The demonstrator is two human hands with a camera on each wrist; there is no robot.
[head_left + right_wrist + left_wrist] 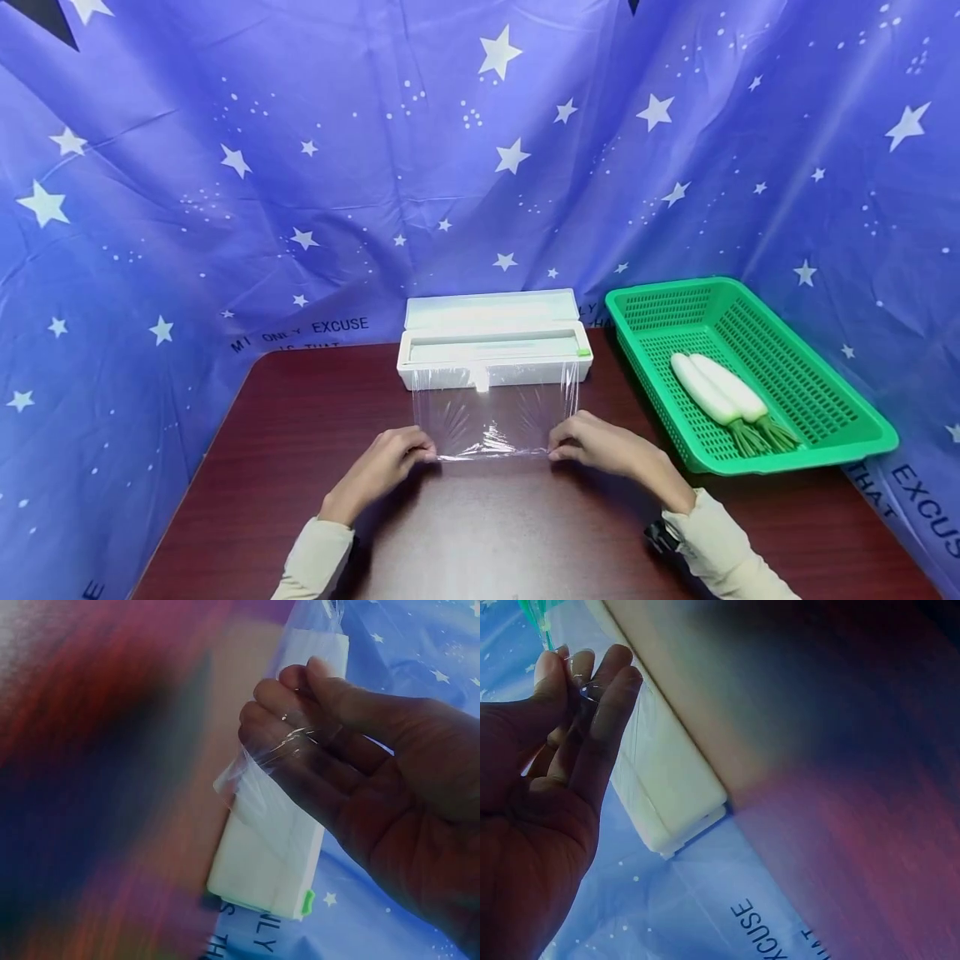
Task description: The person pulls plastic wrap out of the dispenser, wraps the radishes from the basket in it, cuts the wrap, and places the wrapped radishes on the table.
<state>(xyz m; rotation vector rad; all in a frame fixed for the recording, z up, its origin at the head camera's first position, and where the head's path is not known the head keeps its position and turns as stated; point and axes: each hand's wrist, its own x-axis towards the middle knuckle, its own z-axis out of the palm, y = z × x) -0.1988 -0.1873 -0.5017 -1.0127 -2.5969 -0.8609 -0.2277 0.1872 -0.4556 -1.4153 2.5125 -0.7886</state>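
A sheet of clear plastic wrap [495, 417] stretches from a white wrap dispenser box [495, 375] toward the person. My left hand [393, 458] pinches the sheet's near left corner between thumb and fingers. At the near right corner my right hand [600, 446] pinches it the same way. The dispenser's lid [491, 310] stands raised at the back, and a small green piece [583, 352] sits at its right end. In the right wrist view some loose film [262, 780] hangs across the fingers. The left wrist view shows the box's end [682, 810] beyond the hand.
Right of the dispenser, a green basket [757, 292] holds two white radishes [716, 390] with cut green stems. A dark red wooden table [300, 408] carries everything. Behind it hangs a blue curtain [337, 167] with white stars, close to the box and basket.
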